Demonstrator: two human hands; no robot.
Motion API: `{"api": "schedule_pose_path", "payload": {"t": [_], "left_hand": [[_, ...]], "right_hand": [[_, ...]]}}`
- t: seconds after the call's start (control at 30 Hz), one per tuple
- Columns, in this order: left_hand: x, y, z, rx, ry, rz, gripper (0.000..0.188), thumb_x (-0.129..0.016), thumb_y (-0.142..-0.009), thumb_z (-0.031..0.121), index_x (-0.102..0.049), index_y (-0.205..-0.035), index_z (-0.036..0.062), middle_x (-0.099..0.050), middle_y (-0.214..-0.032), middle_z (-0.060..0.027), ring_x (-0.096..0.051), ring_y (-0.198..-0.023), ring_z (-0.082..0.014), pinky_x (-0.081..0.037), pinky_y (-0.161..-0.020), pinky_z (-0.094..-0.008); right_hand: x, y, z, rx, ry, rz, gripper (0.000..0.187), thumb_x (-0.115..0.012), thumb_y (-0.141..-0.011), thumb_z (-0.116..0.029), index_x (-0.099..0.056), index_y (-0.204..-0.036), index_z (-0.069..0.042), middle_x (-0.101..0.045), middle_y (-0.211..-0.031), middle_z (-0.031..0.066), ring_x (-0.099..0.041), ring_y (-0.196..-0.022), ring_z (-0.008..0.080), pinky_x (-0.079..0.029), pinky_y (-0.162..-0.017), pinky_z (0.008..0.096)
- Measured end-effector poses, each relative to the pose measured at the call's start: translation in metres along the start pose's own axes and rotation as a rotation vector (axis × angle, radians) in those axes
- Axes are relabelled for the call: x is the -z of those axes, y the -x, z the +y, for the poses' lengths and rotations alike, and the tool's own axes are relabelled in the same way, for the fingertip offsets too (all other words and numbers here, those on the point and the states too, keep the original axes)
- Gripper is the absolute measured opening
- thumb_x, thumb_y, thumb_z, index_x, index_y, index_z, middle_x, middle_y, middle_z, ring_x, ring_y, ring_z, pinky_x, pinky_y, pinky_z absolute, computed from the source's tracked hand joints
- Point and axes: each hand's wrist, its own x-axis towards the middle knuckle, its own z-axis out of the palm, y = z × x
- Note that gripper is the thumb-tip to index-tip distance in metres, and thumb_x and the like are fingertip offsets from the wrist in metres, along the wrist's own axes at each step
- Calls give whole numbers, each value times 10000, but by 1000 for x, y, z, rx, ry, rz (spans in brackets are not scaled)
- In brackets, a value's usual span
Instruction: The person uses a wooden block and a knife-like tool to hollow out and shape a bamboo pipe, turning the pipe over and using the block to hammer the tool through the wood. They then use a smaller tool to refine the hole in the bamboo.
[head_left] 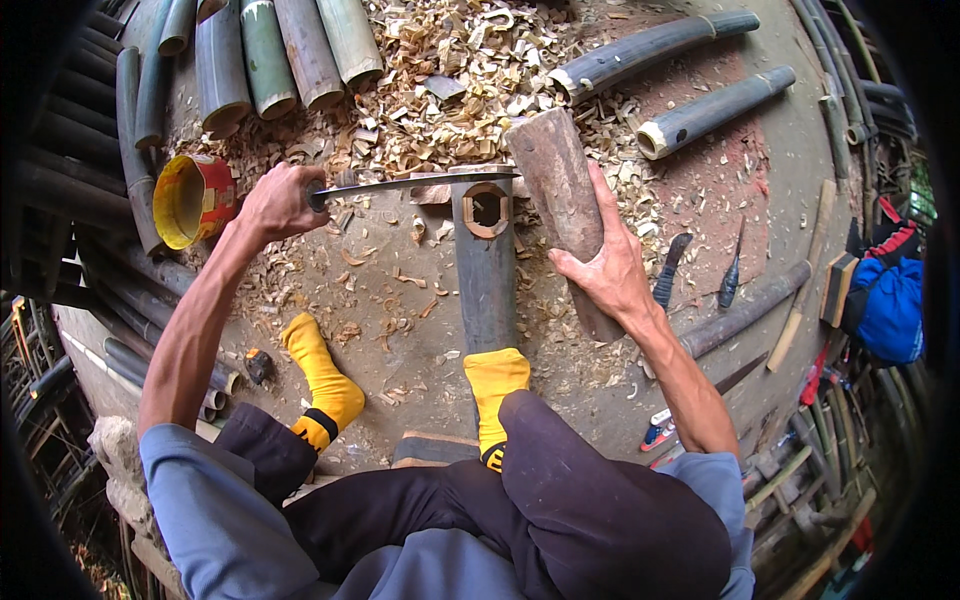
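My left hand (281,207) is closed round the handle of a long blade (420,182), a machete-like knife. Its blade runs rightward across the far end of a dark bamboo tube (484,280). A roughly octagonal hole (487,208) with pale edges is cut in the tube near that end. My right hand (615,265) grips a thick wooden block (555,175), tilted, with its far end by the blade's tip; whether they touch I cannot tell. My foot in a yellow sock (497,385) presses on the tube's near part.
Wood shavings (450,70) heap at the far side. Cut bamboo tubes (268,62) lie far left, two more tubes (715,112) far right. A yellow-and-red bucket (195,200) lies tipped at left. A dark-handled knife (670,270) and a pointed tool (733,270) lie at right.
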Motion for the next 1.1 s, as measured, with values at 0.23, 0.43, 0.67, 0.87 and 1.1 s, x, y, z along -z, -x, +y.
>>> {"api": "schedule_pose_path", "payload": {"t": [0.23, 0.43, 0.67, 0.87, 1.1], "left_hand": [[1, 2, 0, 24, -1, -17, 230, -654, -621, 218, -574, -715, 24, -613, -622, -139, -595, -546, -253, -460, -569, -373], [-1, 1, -1, 33, -22, -25, 237, -652, -623, 226, -580, -717, 21, -616, -623, -138, -591, -538, -259, -466, -573, -373], [3, 0, 6, 25, -7, 3, 232, -651, -623, 219, -580, -709, 16, -617, -624, -133, -588, -534, -260, -468, -562, -365], [8, 0, 9, 127, -34, -103, 286, -654, -602, 237, -645, -815, 46, -642, -687, -158, -621, -633, -292, -496, -655, -389], [6, 1, 10, 123, -3, -95, 263, -656, -609, 221, -636, -807, 48, -652, -706, -151, -621, -641, -306, -499, -673, -388]], "right_hand": [[-2, -2, 3, 56, 19, 1, 982, -703, -690, -111, -113, -1466, -229, -519, -1228, 263, -564, -1081, 380, -477, -924, 423], [-2, -1, 3, 6, 21, -25, 981, -700, -692, -117, -110, -1466, -233, -527, -1208, 270, -579, -1055, 379, -488, -902, 426], [-1, -3, 8, 19, 14, -29, 977, -701, -692, -123, -114, -1465, -237, -530, -1202, 270, -579, -1055, 379, -492, -897, 425], [-3, -4, 8, 47, -2, -8, 981, -710, -685, -125, -124, -1465, -232, -508, -1237, 269, -570, -1070, 380, -486, -908, 423], [-3, -3, 10, 44, 1, -18, 976, -709, -685, -120, -130, -1465, -212, -487, -1262, 270, -561, -1079, 393, -479, -921, 422]]}}
